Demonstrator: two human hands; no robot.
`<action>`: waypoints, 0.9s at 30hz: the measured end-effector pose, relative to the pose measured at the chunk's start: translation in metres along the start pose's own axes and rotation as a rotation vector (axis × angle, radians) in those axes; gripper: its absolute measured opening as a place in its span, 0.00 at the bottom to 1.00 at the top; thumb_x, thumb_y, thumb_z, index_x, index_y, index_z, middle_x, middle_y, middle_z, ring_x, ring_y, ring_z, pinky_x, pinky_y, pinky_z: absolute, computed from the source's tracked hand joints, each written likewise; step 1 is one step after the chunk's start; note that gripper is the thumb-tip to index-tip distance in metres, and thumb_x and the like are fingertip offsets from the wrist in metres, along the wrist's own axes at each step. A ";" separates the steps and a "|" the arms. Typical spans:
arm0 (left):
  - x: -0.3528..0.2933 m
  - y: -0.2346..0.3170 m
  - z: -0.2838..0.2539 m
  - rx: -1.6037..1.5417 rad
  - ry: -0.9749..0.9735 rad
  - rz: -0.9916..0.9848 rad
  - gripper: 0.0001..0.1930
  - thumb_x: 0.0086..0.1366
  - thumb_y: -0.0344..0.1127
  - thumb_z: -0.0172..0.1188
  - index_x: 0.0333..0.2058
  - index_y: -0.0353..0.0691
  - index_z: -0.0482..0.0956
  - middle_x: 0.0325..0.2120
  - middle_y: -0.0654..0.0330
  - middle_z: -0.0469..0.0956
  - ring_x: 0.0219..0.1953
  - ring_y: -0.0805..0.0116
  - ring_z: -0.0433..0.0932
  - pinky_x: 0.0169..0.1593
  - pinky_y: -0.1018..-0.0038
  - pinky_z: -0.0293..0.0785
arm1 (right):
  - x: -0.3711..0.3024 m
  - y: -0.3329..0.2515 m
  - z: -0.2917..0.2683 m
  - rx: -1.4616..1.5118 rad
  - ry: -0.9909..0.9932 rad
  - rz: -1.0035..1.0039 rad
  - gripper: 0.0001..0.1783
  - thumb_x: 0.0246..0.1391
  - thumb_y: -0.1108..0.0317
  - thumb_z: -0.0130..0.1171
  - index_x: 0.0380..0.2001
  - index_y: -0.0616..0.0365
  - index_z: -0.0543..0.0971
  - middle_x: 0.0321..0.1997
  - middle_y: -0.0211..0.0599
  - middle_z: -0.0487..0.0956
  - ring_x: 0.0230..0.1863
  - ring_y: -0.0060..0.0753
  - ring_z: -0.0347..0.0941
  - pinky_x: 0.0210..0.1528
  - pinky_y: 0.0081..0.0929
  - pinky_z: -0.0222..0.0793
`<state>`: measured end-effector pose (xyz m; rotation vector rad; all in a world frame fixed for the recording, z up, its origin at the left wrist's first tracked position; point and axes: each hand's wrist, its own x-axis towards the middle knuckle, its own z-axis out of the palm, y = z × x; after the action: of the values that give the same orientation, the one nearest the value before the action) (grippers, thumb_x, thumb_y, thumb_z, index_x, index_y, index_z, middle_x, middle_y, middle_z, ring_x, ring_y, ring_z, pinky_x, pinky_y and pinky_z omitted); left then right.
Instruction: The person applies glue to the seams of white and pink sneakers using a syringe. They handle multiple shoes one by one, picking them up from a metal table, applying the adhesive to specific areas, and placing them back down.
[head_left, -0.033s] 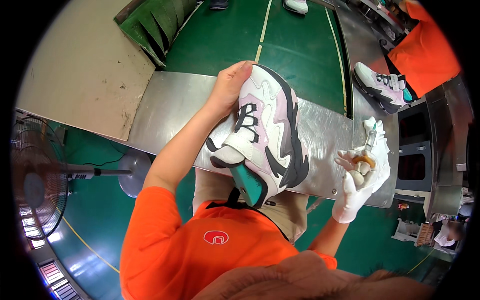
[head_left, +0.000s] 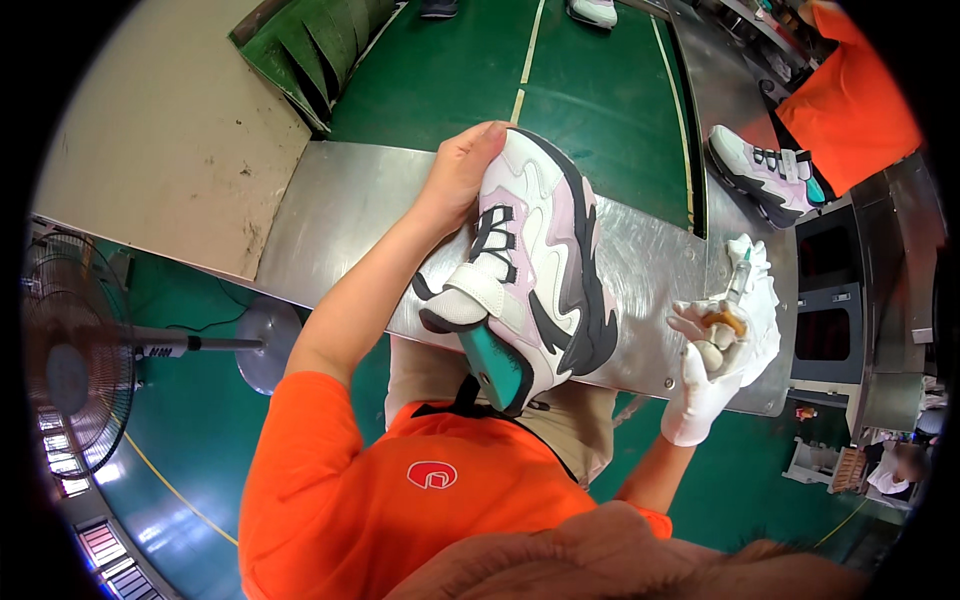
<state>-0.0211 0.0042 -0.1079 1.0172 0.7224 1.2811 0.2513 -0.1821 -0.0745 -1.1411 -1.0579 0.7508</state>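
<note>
A white and pale-lilac sneaker (head_left: 530, 230) with a black and grey sole stands tilted over the metal bench, toe away from me. A strap and black elastic laces cross it, and a teal insert (head_left: 497, 370) sticks out at the heel opening. My bare left hand (head_left: 462, 170) grips its toe end, fingers partly hidden behind it. On the right, my white-gloved right hand (head_left: 705, 380) curls round a whitish rounded lump (head_left: 709, 356). Against that lies an amber-brown piece (head_left: 724, 320). A clear syringe-like tube (head_left: 738, 283) with a green tip rests on crumpled white cloth (head_left: 762, 310) beside this hand.
A green conveyor belt (head_left: 590, 110) runs beyond the metal bench (head_left: 345, 215). Another similar sneaker (head_left: 762, 172) stands at the right, near a person's orange sleeve (head_left: 850, 100). A cream panel (head_left: 170, 130) borders the left, with a fan (head_left: 75, 365) below.
My right hand has shifted very slightly around the whitish lump. My left hand and the sneaker look almost still.
</note>
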 end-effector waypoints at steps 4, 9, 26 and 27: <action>-0.001 0.001 0.002 -0.024 0.029 -0.035 0.19 0.68 0.46 0.55 0.43 0.33 0.77 0.32 0.64 0.78 0.33 0.80 0.74 0.38 0.82 0.70 | -0.001 0.003 0.009 -0.052 -0.038 0.072 0.30 0.46 0.75 0.58 0.55 0.61 0.65 0.49 0.44 0.72 0.48 0.39 0.74 0.52 0.32 0.70; -0.006 0.008 0.008 0.017 0.065 -0.035 0.19 0.65 0.47 0.58 0.42 0.33 0.78 0.31 0.65 0.78 0.32 0.80 0.74 0.37 0.82 0.70 | 0.011 -0.011 0.032 -0.369 -0.117 -0.089 0.17 0.53 0.79 0.52 0.47 0.60 0.76 0.47 0.40 0.72 0.43 0.33 0.73 0.47 0.26 0.68; -0.011 0.019 0.010 0.178 0.107 0.016 0.23 0.60 0.52 0.64 0.37 0.33 0.81 0.29 0.62 0.81 0.31 0.78 0.76 0.37 0.81 0.71 | 0.060 -0.032 0.098 -1.190 -0.455 -0.697 0.26 0.40 0.80 0.54 0.47 0.48 0.80 0.37 0.43 0.71 0.41 0.48 0.69 0.41 0.38 0.66; -0.010 0.017 0.010 0.178 0.113 0.015 0.23 0.60 0.52 0.64 0.37 0.33 0.81 0.29 0.62 0.81 0.31 0.78 0.76 0.37 0.81 0.71 | 0.059 -0.033 0.097 -1.194 -0.444 -0.718 0.26 0.40 0.81 0.55 0.45 0.49 0.80 0.37 0.43 0.71 0.41 0.47 0.69 0.41 0.38 0.65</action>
<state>-0.0213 -0.0079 -0.0892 1.1019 0.9300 1.3125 0.1797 -0.1047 -0.0210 -1.4033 -2.2719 -0.3288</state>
